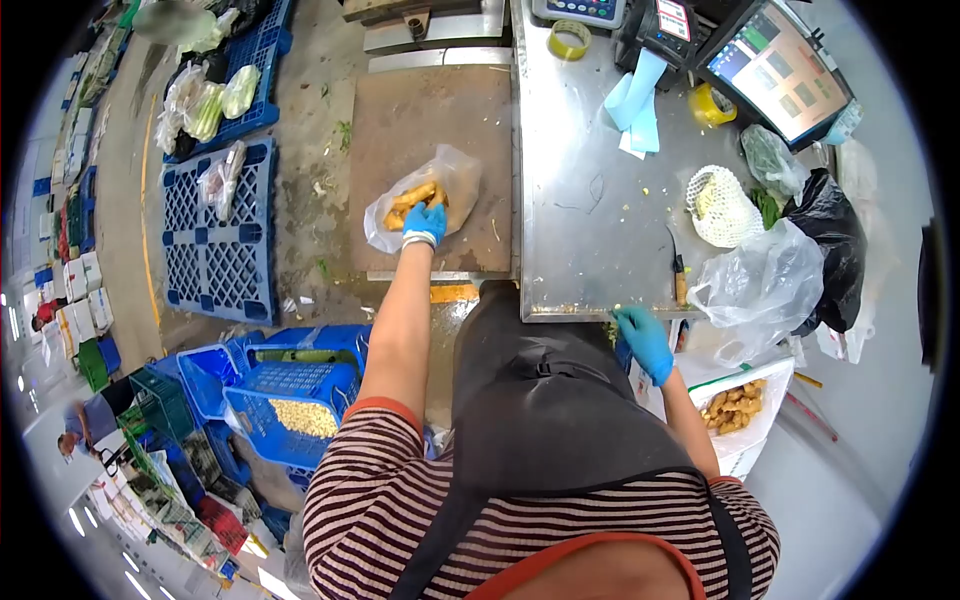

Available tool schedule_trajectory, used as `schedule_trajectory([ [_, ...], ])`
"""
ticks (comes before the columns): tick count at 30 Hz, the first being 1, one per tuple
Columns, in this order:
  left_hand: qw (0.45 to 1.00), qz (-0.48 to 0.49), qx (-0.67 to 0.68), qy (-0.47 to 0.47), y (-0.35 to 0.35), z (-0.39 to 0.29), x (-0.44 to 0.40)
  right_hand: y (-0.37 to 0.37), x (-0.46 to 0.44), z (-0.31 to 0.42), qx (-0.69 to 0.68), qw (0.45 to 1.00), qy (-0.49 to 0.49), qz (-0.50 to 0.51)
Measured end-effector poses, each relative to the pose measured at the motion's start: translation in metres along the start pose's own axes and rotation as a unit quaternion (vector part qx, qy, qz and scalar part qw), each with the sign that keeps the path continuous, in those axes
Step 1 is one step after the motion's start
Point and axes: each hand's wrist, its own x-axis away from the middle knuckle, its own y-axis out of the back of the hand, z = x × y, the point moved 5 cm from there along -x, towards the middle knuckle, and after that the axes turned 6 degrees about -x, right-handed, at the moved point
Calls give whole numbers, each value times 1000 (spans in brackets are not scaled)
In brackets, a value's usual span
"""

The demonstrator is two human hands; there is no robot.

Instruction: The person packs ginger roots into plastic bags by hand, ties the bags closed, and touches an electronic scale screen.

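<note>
My left hand point(425, 222), in a blue glove, reaches into a clear plastic bag point(461, 172) with its fingers closed over pieces of ginger root point(413, 203). The bag lies on a brown weighing platform point(400, 115) to the left of the steel table. My right hand point(646, 345), also blue-gloved, hangs at the table's front edge. Its fingers are loosely stretched out and hold nothing. Close by on the tabletop lies a knife point(680, 280) with a wooden handle. A white box point(757, 437) of more ginger point(735, 408) stands below and to the right.
The steel table point(590, 240) carries tape rolls point(569, 40), a label printer point(668, 20), a screen point(785, 75), a white foam net point(718, 205) and plastic bags point(765, 285). Blue pallets point(218, 235) and blue crates point(290, 385) line the floor at left. A person point(88, 425) is farther off.
</note>
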Motion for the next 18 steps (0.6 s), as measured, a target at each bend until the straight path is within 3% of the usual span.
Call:
schedule_trajectory([
  [1, 967, -68, 226, 92, -17, -5, 31, 5, 6, -25, 92, 996, 23, 2],
  [2, 993, -33, 115, 24, -23, -10, 48, 11, 14, -46, 182, 982, 45, 1],
  [4, 986, -11, -108, -128, -34, -19, 84, 24, 38, -88, 241, 967, -31, 74],
  [5, 996, -54, 70, -7, -61, -22, 124, 33, 50, -124, 311, 940, -99, 101],
  [7, 997, -60, -39, -41, -88, -24, 181, 47, 59, -125, 341, 922, -124, 133],
  [12, 982, 5, -182, -55, -169, -4, 264, 73, 17, -80, 284, 924, -97, 236],
  [14, 971, 82, -218, -52, -204, 16, 267, 91, -2, -32, 232, 959, -3, 165],
  [18, 896, 175, -405, -44, -287, 49, 267, 128, -27, 21, 70, 991, 30, 109],
])
